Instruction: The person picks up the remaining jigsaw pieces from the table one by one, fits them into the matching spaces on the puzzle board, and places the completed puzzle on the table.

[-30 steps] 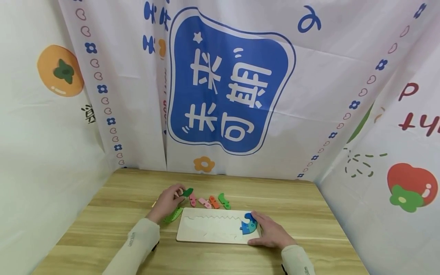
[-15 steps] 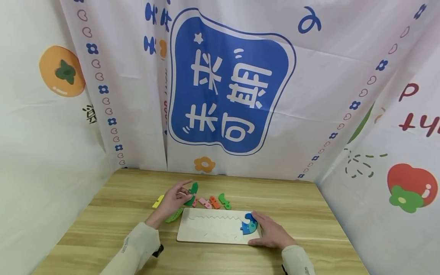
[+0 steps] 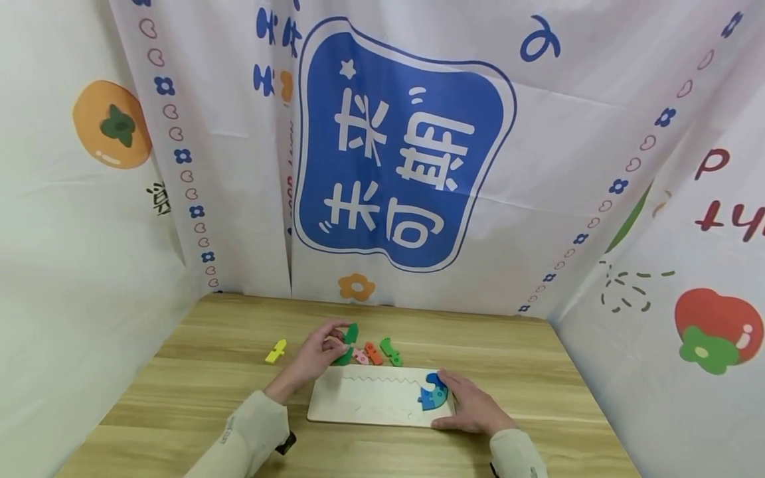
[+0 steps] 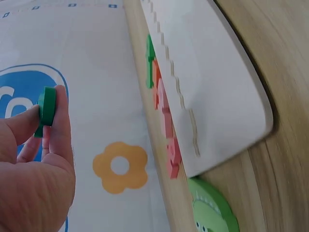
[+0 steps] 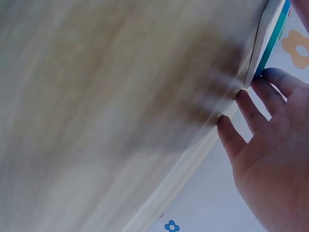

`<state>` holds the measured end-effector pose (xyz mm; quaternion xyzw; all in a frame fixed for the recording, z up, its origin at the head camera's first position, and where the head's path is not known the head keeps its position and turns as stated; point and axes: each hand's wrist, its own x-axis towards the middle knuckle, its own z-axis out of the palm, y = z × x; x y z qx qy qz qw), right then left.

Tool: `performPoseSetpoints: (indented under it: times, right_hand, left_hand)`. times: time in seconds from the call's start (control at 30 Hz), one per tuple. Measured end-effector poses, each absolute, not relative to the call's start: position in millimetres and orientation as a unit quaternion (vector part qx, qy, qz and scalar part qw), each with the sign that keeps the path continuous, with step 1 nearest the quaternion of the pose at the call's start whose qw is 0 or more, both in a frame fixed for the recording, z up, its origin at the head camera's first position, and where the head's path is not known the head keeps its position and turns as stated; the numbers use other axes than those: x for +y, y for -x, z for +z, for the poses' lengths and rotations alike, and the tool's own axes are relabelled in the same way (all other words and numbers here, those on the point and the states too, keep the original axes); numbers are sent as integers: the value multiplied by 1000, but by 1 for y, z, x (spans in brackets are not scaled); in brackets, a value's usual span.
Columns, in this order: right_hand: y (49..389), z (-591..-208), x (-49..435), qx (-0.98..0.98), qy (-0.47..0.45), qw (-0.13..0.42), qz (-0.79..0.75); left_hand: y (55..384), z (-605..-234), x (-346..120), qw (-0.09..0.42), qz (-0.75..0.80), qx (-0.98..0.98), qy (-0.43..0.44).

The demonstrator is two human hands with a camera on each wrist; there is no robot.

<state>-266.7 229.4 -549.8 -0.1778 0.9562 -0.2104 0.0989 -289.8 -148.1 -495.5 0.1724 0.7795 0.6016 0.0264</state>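
My left hand pinches a dark green puzzle piece between thumb and fingers, raised near the far left edge of a pale wooden puzzle board. The board lies flat, with a wavy groove along its far side. Blue and teal pieces sit joined at its right end. There my right hand grips the board, thumb at the near edge and fingers at the far corner. In the right wrist view, those fingers are spread, some touching the table.
Behind the board lie pink, orange and green pieces. A yellow piece lies farther left. The left wrist view shows a light green piece with eyes by the board's corner. Printed curtains enclose the wooden table.
My left hand has moved right with the dark green piece, turning it more upright and bringing it to the board's far edge. My right hand and the board stay in place.
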Motion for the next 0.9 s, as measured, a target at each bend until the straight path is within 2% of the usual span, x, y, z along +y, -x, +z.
performPoseSetpoints:
  times: [0.23, 0.57, 0.9]
  right_hand:
    - [264, -549, 229, 955, 172, 106, -217]
    - [265, -555, 227, 956, 171, 105, -213]
    - [266, -548, 228, 957, 164, 104, -217]
  left_hand:
    - [282, -499, -131, 63, 586, 790, -171]
    - [279, -513, -106, 105, 643, 743, -155]
    - [280, -522, -73, 132, 644, 738, -149]
